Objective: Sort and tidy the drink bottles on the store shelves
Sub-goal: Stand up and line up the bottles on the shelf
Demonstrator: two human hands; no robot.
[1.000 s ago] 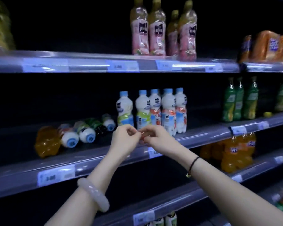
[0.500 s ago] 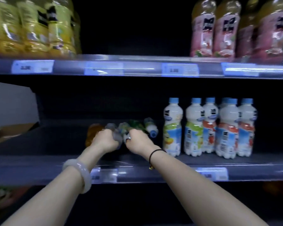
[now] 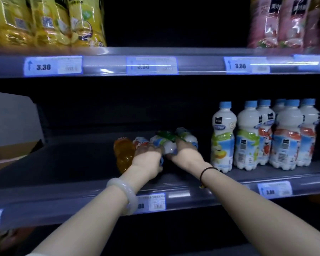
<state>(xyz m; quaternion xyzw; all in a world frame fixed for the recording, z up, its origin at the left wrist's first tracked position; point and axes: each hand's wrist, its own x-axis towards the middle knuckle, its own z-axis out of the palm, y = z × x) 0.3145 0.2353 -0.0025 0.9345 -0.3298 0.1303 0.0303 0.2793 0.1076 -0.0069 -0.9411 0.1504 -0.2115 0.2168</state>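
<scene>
White bottles (image 3: 163,145) lying flat, clamped in left hand (image 3: 148,159) and right hand (image 3: 185,154); next: stand upright beside row (image 3: 266,135).

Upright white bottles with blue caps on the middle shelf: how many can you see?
6, grouped right of the hands: one, two, three, four, five, six. More may hide behind.

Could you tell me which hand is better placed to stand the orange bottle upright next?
Left, probably. The left hand already rests beside the orange bottle, while the right hand grips a white bottle farther right.
</scene>
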